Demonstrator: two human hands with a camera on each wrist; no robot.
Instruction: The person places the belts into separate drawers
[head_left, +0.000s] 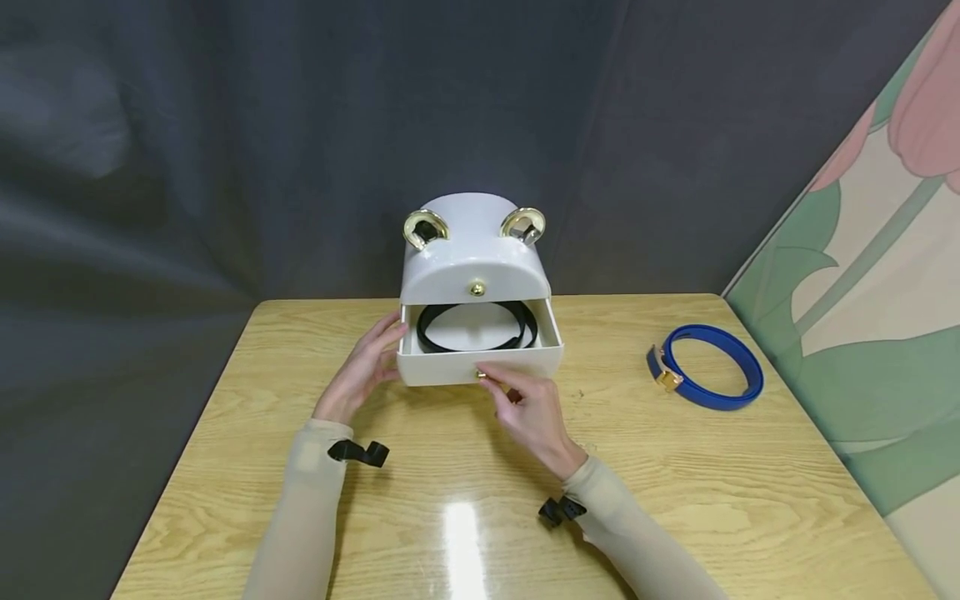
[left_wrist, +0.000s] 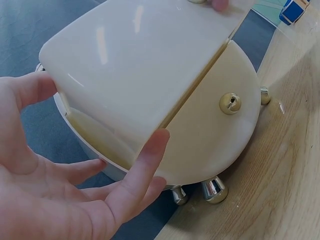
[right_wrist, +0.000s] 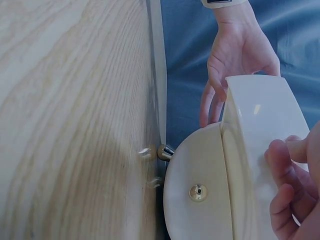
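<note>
Dk cloth backdrop (head_left: 360, 142) bhd lt wood tbl (head_left: 750, 483)

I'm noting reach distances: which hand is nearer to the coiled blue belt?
The right. The right hand pinches the knob of the drawer, with the blue belt apart, off to its right; the left hand is farther, at the drawer's left side.

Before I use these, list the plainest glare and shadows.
Head view: bright glare on the near table, soft shadows beside both sleeves; left wrist view: pale reflected streaks on the white drawer front; right wrist view: a small glint on that front, a shadow on the table.
</note>
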